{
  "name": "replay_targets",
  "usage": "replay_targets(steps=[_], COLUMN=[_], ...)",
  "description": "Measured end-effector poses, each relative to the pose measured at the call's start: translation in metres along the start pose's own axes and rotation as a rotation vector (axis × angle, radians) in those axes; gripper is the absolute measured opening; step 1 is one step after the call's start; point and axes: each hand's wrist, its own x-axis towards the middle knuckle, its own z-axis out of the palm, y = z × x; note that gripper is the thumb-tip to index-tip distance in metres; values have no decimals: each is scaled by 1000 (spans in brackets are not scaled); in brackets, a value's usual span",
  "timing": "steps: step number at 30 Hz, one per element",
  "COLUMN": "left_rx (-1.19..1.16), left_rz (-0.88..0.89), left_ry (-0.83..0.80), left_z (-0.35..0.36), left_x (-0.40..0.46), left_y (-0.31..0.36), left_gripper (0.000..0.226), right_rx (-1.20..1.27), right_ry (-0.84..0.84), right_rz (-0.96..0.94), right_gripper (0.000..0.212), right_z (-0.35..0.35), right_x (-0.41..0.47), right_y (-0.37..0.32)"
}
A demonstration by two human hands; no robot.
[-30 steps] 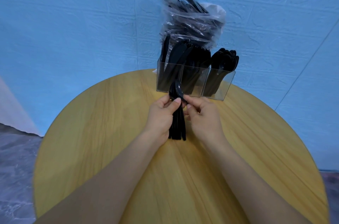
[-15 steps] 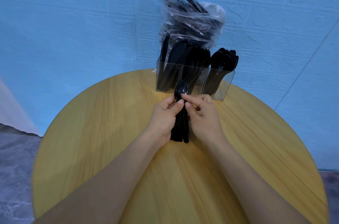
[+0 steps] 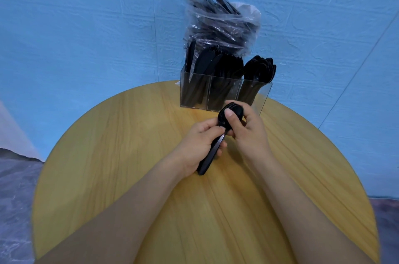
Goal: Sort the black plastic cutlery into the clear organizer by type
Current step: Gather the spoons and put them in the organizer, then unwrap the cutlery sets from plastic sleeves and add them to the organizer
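A stack of black plastic spoons lies tilted between my hands, bowls up and to the right. My left hand grips the handles. My right hand holds the bowls, thumb pressed on top of them. Just behind stands the clear organizer with three compartments: knives on the left, forks in the middle, spoons on the right. The spoon bowls in my hands are close to the front of the right compartment.
A clear plastic bag with more black cutlery leans against the blue wall behind the organizer. The round wooden table carries everything; its edge curves close behind the organizer. Grey floor shows at the left.
The spoon stack has tilted from upright to leaning right and moved toward the right compartment. My right hand shifted from pinching the necks to holding the bowls.
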Motion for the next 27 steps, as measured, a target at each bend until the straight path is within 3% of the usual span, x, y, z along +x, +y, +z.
replay_targets(steps=[6, 15, 19, 22, 27], left_rx=[102, 346, 479, 640, 1201], left_rz=[-27, -5, 41, 149, 452], left_ry=[-96, -149, -144, -90, 164], left_z=[2, 13, 26, 34, 23], left_x=[-7, 11, 36, 56, 88], left_y=[7, 30, 43, 48, 48], left_gripper=[16, 20, 15, 27, 34], right_rx=[-60, -19, -113, -145, -185], right_ry=[-52, -209, -100, 29, 237], right_rz=[-56, 47, -26, -73, -108], right_gripper=[13, 12, 12, 15, 16], right_z=[-6, -43, -59, -76, -111], right_x=[0, 23, 41, 61, 100], right_y=[-1, -20, -25, -25, -30])
